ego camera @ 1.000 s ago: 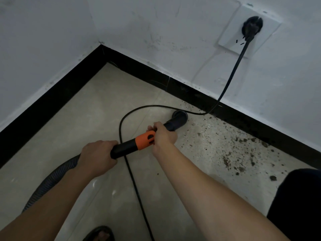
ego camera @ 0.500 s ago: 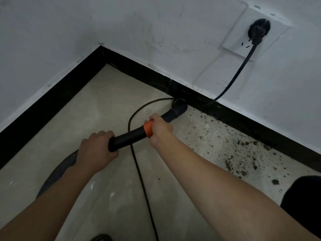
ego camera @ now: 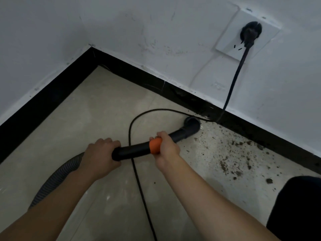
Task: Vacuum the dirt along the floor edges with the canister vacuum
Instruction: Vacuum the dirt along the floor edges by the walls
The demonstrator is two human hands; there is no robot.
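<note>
A black vacuum wand with an orange collar lies nearly level above the floor. My left hand grips its rear end, where the ribbed grey hose joins. My right hand grips the wand at the orange collar. The round nozzle at the tip sits on the floor right against the black baseboard. Brown dirt is scattered over the pale tiles to the right of the nozzle, along the baseboard.
The black power cord runs from a plug in the white wall socket down to the floor, loops past the nozzle and passes under the wand toward me. A dark shape fills the lower right corner. The room corner is at upper left.
The nozzle has moved from the open floor up to the baseboard, then a little to the right along it. Both hands kept their grip on the wand.
</note>
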